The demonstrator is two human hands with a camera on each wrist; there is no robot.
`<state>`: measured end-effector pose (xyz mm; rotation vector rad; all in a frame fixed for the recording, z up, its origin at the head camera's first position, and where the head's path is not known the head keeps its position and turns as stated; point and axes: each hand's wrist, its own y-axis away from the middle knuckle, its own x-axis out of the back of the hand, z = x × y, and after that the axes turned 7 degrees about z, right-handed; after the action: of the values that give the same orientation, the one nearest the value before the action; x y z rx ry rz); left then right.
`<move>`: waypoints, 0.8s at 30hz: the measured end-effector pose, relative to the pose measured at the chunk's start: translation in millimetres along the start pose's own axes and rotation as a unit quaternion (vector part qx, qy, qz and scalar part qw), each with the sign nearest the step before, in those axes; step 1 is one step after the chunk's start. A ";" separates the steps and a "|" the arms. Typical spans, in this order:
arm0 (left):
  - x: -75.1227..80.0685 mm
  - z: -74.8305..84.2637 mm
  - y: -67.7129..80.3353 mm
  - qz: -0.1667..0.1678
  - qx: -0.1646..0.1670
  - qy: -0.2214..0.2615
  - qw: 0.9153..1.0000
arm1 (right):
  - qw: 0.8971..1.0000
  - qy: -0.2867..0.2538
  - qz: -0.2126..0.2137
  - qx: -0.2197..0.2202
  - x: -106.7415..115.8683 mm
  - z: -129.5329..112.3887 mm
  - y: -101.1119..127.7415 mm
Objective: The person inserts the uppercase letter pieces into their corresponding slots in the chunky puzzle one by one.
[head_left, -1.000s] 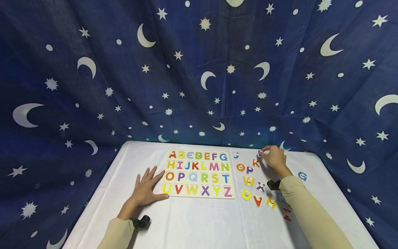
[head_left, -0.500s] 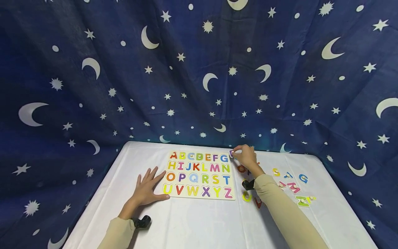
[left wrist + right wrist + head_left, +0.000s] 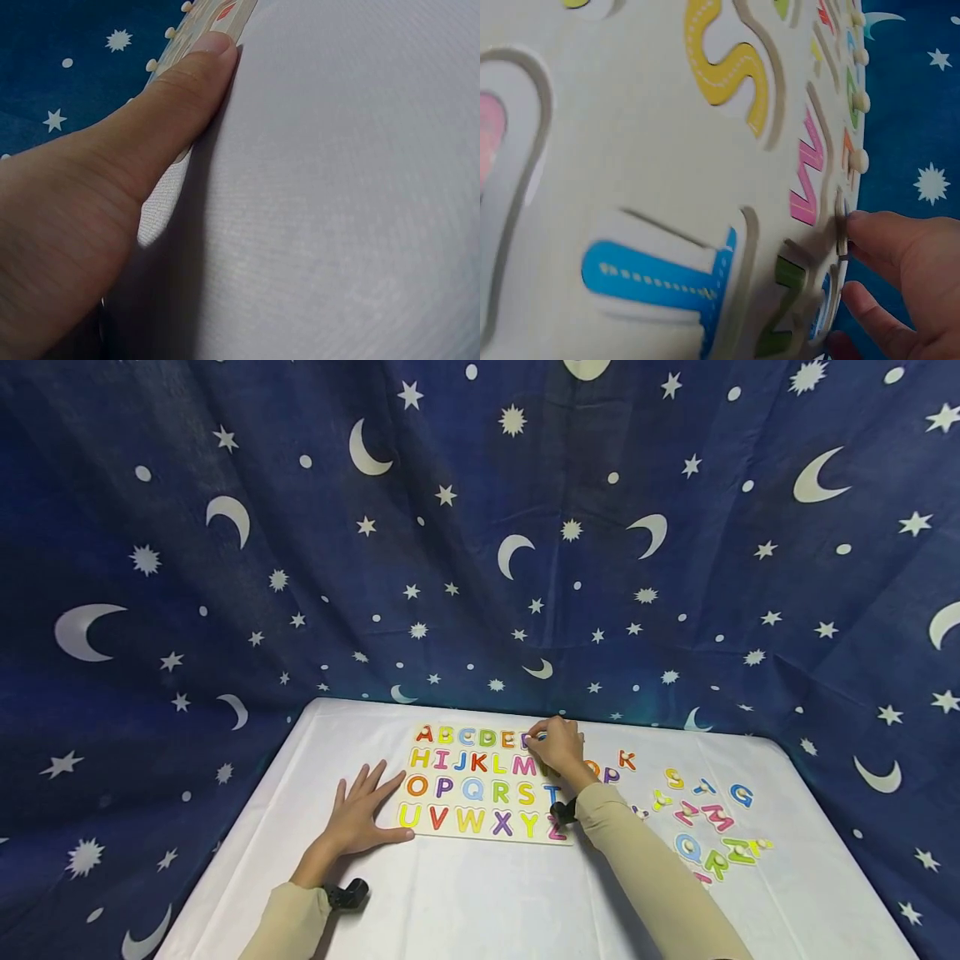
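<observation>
A pale alphabet puzzle board (image 3: 487,790) with rows of coloured letter recesses lies on the white table. In the top row, A to E carry knobbed pieces. My right hand (image 3: 558,745) is over the top right of the board. Its thumb and fingers pinch a letter piece (image 3: 843,225) at the F recess, seen edge-on in the right wrist view; whether it is fully seated is hidden. My left hand (image 3: 356,818) lies with fingers spread at the board's left edge, and its thumb (image 3: 176,94) touches the lower left corner in the left wrist view.
Loose knobbed letters lie right of the board, among them a red K (image 3: 627,760), yellow S (image 3: 675,778), blue G (image 3: 742,795), pink M (image 3: 717,817) and blue Q (image 3: 687,847). My right forearm hides several others. A starry dark blue cloth (image 3: 420,568) hangs behind the table.
My right hand has carried a purple letter piece leftward from the loose letters at the right onto the board's top row. My left hand has stayed at the board's left edge.
</observation>
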<state>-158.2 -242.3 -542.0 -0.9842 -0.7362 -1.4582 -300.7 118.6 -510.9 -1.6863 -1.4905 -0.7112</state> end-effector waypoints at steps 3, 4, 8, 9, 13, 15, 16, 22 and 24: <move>-0.5 0.2 -0.5 0.001 -0.001 -0.003 1.000 | 1.000 0.001 0.015 0.006 -4.3 1.4 0.0; -0.6 0.2 -0.6 0.001 0.000 -0.003 1.000 | 1.000 0.002 0.020 0.006 -5.5 1.6 -0.2; -0.7 0.4 -0.6 0.002 0.000 -0.004 1.000 | 1.000 0.003 0.027 0.005 -8.9 0.8 -0.2; -0.7 0.6 -0.5 0.003 0.001 -0.003 1.000 | 1.000 0.003 0.025 0.003 -9.6 0.3 -0.2; -1.1 0.7 -1.0 0.002 0.000 -0.005 1.000 | 1.000 0.005 0.023 -0.007 -10.0 1.1 0.7; -1.4 0.4 -1.1 0.001 0.000 -0.005 1.000 | 1.000 0.007 0.022 -0.008 -10.1 1.5 0.3; -1.6 0.2 -1.2 0.001 0.000 -0.006 1.000 | 1.000 0.007 0.021 -0.010 -10.3 1.7 0.1; -1.2 0.3 -1.5 -0.001 0.002 -0.007 1.000 | 1.000 0.011 0.017 -0.010 -10.9 1.1 -0.6; -0.6 0.7 -1.3 -0.001 0.002 -0.007 1.000 | 1.000 0.012 0.018 -0.010 -10.3 0.6 0.5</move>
<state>-159.4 -241.3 -542.2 -0.9907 -0.7509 -1.4527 -302.0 113.3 -519.7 -1.7080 -1.4376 -0.7270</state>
